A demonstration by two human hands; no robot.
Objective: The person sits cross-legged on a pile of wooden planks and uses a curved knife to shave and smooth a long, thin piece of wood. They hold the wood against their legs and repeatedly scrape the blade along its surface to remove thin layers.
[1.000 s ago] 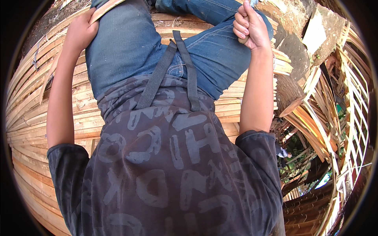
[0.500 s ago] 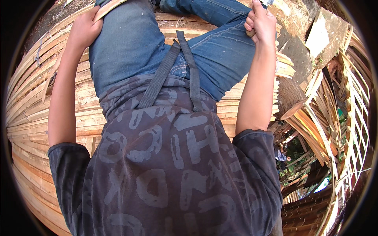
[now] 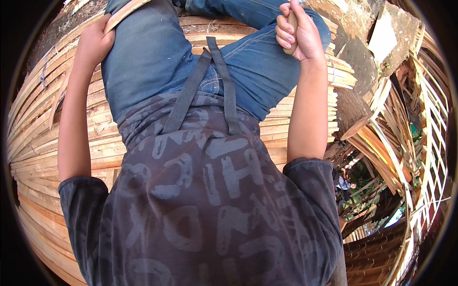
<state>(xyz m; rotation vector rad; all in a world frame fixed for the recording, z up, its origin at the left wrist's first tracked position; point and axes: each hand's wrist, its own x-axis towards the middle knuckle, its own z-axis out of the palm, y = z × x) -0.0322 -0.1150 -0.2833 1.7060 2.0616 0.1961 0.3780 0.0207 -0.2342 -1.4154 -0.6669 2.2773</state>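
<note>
At the upper left, my left hand (image 3: pixel 95 42) is closed around the end of a pale wooden strip (image 3: pixel 126 13). The strip slants up over my thigh in blue jeans (image 3: pixel 143 62) and leaves the picture at the top edge. My right hand (image 3: pixel 307 40) is raised above my other knee, its fingers wrapped round a wooden tool handle (image 3: pixel 291 34). The rest of that tool is hidden by the fingers or cut off by the upper edge, so its kind does not show.
I sit on a surface of long wooden slats (image 3: pixel 107 148). A cut wooden pole (image 3: pixel 357 127) juts out at the right, near rough stone (image 3: pixel 403 40). Beyond it stand loose strips (image 3: pixel 381 152) and a woven lattice (image 3: pixel 431 148).
My right hand has shifted left and turned, showing more of the wooden handle. My left hand and the strip have moved slightly left, still held.
</note>
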